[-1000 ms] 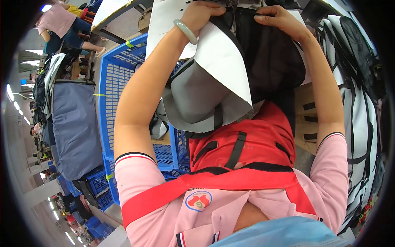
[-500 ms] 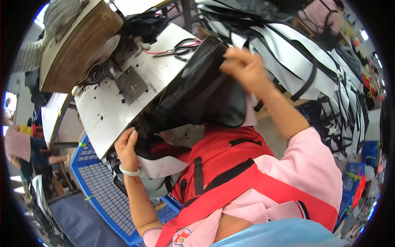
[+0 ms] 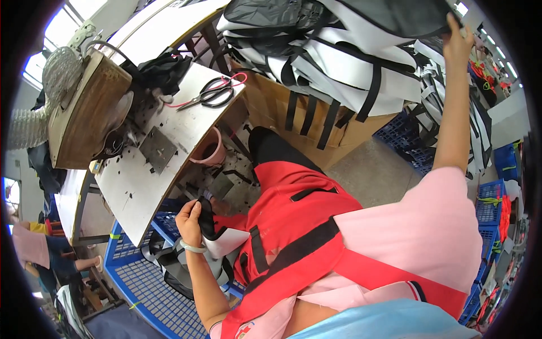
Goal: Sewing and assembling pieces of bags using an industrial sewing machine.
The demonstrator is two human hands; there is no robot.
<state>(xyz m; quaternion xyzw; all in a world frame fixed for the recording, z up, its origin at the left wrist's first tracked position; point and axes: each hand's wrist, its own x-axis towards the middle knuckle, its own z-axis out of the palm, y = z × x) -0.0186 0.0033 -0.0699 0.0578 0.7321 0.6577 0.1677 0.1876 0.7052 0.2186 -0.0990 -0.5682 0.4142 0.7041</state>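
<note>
At the far right my right hand (image 3: 458, 40) reaches out, its fingers pinching the edge of a black panel with a white underside (image 3: 403, 17). The panel lies spread over a pile of black and white pieces (image 3: 350, 65). My left hand (image 3: 189, 223), with a pale bangle at the wrist, is closed on a black-and-white piece of sheet material (image 3: 210, 220) beside the red apron (image 3: 305, 198). Part of that piece hangs down over the basket. Black-handled scissors (image 3: 210, 96) with a pink cord lie on the white worktable (image 3: 121, 198).
A machine head (image 3: 90, 113) with a clear hose stands on the table near a metal plate (image 3: 158, 149). Below are a pink bucket (image 3: 212, 150) and floor scraps. A cardboard box (image 3: 271, 101) supports the pile. A blue basket (image 3: 152, 288) sits at left; other people are further off.
My right hand has swung from over my lap to the far right, carrying the black panel onto the pile. My left hand keeps its hold beside the apron. The view has shifted right.
</note>
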